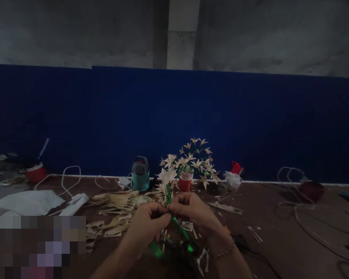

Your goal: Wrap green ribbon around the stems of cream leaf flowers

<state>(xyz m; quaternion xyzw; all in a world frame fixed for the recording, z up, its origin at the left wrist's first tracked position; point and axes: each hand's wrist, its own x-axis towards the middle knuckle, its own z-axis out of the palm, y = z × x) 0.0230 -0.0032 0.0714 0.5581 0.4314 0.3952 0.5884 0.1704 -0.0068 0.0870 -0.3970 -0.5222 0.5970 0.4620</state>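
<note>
My left hand (pixel 149 221) and my right hand (pixel 192 209) meet at the middle of the table, fingertips pinched together. Between them rises a green stem (pixel 168 193), topped by pale artificial flowers (pixel 166 176). Shiny green tape (pixel 182 229) trails down below my fingers toward the right wrist. Which fingers grip the stem and which the tape is partly hidden. Just behind, a red cup (pixel 185 183) with a white banded rim holds a spray of finished pale flowers (pixel 202 164). Dry, pale petal-like pieces (pixel 119 203) lie heaped beside my left hand.
A teal bottle with a dark lid (pixel 140 176) stands left of the flowers. Farther left are a red container (pixel 36 173) and white sheeting (pixel 29 202). White plastic (pixel 233 180) sits at back right. Cables (pixel 298 209) loop over the right side. A blue panel (pixel 119 116) closes the back.
</note>
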